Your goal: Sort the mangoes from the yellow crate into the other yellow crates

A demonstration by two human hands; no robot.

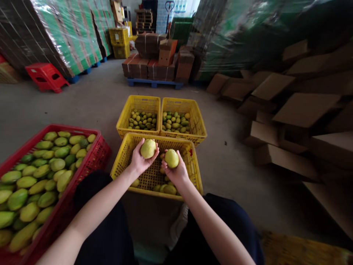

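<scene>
My left hand (143, 155) is closed around a yellow-green mango (148, 148). A second yellow-green mango (171, 158) sits in my right hand (175, 170), its fingers curled about it. Both fruits are held side by side, a little apart, above a yellow plastic crate (123, 163) in front of me. Several mangoes (168, 189) lie in that crate, mostly along its near right side; my hands and forearms hide part of the inside. To my left stands a red crate (95, 149) heaped with green and yellow mangoes (41, 171).
Two more yellow crates (138, 100) with fruit stand just beyond the near one. Cardboard boxes (275, 162) are piled along the right. A red stool (46, 76) is at the far left. Behind, a blue pallet (154, 82) carries bundled cartons (161, 68).
</scene>
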